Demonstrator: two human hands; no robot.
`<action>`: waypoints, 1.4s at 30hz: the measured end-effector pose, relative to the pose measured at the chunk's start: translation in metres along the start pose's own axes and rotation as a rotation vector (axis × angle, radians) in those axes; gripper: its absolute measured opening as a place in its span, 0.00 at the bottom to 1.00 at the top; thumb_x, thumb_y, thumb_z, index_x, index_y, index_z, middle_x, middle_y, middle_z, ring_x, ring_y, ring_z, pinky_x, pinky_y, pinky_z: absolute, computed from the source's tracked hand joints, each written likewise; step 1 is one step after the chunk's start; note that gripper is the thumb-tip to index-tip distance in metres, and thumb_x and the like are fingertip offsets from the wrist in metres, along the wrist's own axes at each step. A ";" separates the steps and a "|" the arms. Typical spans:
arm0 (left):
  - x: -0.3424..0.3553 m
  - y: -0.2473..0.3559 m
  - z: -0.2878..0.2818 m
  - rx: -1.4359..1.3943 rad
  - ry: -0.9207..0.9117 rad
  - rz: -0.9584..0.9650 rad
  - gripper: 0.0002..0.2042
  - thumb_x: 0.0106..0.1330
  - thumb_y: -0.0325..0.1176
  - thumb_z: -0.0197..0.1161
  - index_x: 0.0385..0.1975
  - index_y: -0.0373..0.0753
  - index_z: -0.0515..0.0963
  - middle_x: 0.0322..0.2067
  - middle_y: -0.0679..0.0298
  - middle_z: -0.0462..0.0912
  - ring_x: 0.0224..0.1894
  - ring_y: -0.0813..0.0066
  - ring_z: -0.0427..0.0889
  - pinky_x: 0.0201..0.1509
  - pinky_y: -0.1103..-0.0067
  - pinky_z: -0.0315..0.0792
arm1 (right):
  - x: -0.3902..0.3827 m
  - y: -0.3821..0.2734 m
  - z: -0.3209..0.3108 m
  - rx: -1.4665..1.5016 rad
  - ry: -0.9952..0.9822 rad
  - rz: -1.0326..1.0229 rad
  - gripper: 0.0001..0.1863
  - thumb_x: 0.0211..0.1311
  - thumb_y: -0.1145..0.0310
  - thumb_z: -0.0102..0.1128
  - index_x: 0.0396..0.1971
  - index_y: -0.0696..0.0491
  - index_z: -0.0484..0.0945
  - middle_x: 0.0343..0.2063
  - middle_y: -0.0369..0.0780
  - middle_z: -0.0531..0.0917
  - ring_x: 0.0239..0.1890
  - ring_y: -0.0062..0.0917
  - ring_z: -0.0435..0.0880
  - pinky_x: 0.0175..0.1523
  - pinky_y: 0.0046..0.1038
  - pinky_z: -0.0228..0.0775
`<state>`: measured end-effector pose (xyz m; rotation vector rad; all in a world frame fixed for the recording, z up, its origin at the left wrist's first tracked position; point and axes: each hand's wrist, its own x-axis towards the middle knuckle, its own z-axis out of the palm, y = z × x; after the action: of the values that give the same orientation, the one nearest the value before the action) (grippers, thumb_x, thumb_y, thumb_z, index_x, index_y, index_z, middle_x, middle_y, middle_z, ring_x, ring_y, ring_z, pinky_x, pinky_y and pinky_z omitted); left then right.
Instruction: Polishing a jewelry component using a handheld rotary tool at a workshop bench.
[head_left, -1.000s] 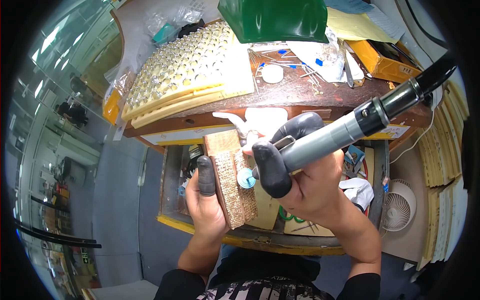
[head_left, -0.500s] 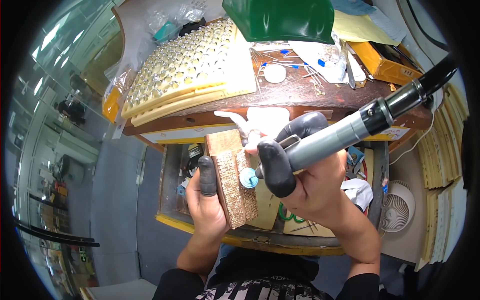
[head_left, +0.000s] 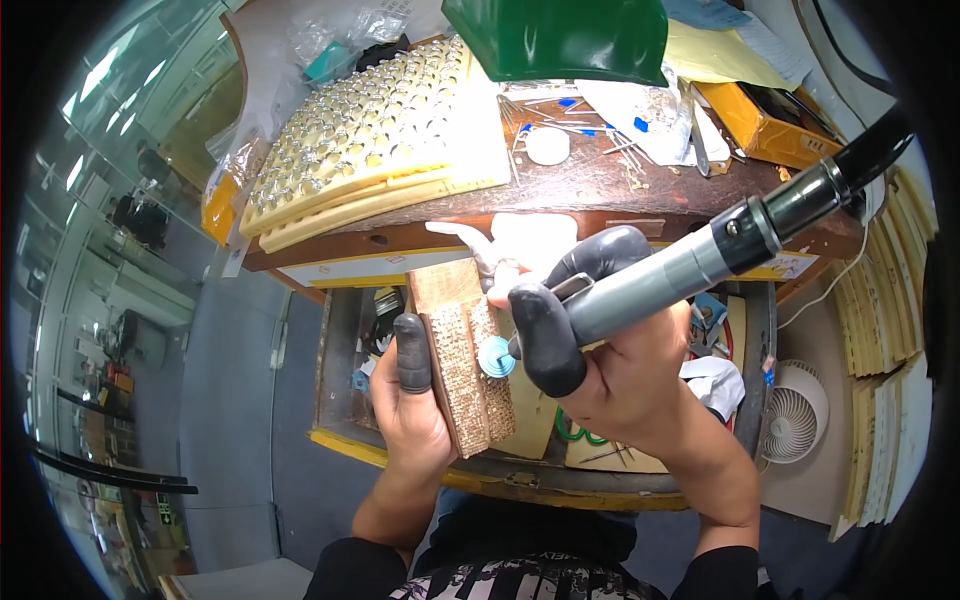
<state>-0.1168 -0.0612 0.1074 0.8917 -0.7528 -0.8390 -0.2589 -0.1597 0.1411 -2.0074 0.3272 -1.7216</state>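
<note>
My left hand (head_left: 408, 420) grips a wooden block (head_left: 446, 285) faced with rough, tan, bristle-like strips. A black finger cot covers its thumb; the fingers behind the block are mostly hidden. My right hand (head_left: 640, 370), with black cots on its thumb and index finger, is closed around a grey rotary handpiece (head_left: 655, 290) slanting from the upper right. At the handpiece's tip, a light blue layered disc (head_left: 496, 356) meets or overlaps the block's right side; I cannot tell whether they touch. White material (head_left: 535, 243) glares behind the fingertips.
Beyond the hands, the bench carries a board of many shiny rings (head_left: 360, 120), a white round lid (head_left: 548, 146), scattered thin bits and a green shield (head_left: 560, 40). Below lies an open drawer (head_left: 520, 484) with green-handled scissors (head_left: 578, 428). A fan (head_left: 795, 412) stands at the right.
Both hands keep nearly the same pose. The handpiece, its blue disc and the block have shifted only very slightly.
</note>
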 end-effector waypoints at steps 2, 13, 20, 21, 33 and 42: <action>0.001 -0.002 -0.003 0.012 -0.026 0.034 0.22 0.78 0.45 0.52 0.53 0.28 0.75 0.44 0.55 0.85 0.44 0.71 0.86 0.49 0.75 0.81 | 0.000 -0.003 -0.001 -0.015 0.003 0.022 0.06 0.60 0.78 0.64 0.23 0.60 0.81 0.19 0.38 0.81 0.22 0.21 0.80 0.27 0.23 0.69; 0.002 -0.001 0.001 0.029 0.004 0.022 0.22 0.79 0.46 0.50 0.51 0.28 0.77 0.42 0.56 0.85 0.42 0.75 0.85 0.47 0.79 0.78 | 0.001 -0.003 0.003 0.006 0.040 0.033 0.05 0.58 0.80 0.65 0.23 0.60 0.80 0.20 0.38 0.80 0.22 0.21 0.80 0.26 0.23 0.70; 0.001 -0.002 0.000 0.031 0.012 0.025 0.22 0.79 0.45 0.49 0.49 0.28 0.78 0.42 0.57 0.85 0.41 0.76 0.85 0.47 0.80 0.78 | 0.000 -0.001 0.002 -0.004 0.025 0.006 0.05 0.57 0.80 0.66 0.23 0.59 0.80 0.20 0.38 0.80 0.22 0.23 0.80 0.26 0.24 0.69; 0.001 -0.002 0.000 0.031 0.011 0.024 0.22 0.79 0.45 0.49 0.49 0.28 0.78 0.42 0.57 0.85 0.41 0.76 0.85 0.47 0.80 0.78 | 0.000 -0.002 0.002 -0.006 0.029 0.010 0.05 0.57 0.80 0.66 0.22 0.59 0.80 0.20 0.38 0.80 0.22 0.23 0.79 0.26 0.25 0.69; 0.001 -0.002 -0.003 0.017 -0.029 0.024 0.23 0.78 0.46 0.50 0.51 0.27 0.76 0.42 0.54 0.85 0.42 0.71 0.86 0.48 0.76 0.80 | 0.000 0.000 -0.001 0.003 0.028 0.006 0.05 0.56 0.81 0.66 0.22 0.59 0.80 0.21 0.39 0.79 0.22 0.23 0.79 0.26 0.24 0.68; 0.000 -0.005 -0.007 0.067 -0.054 0.056 0.26 0.81 0.48 0.43 0.52 0.27 0.76 0.44 0.55 0.84 0.45 0.72 0.84 0.52 0.76 0.77 | 0.000 0.001 0.000 -0.019 0.020 -0.016 0.05 0.56 0.80 0.66 0.23 0.60 0.79 0.22 0.39 0.79 0.23 0.24 0.79 0.26 0.24 0.68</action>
<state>-0.1124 -0.0606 0.0999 0.9068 -0.8533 -0.7942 -0.2593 -0.1606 0.1406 -2.0130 0.3353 -1.7553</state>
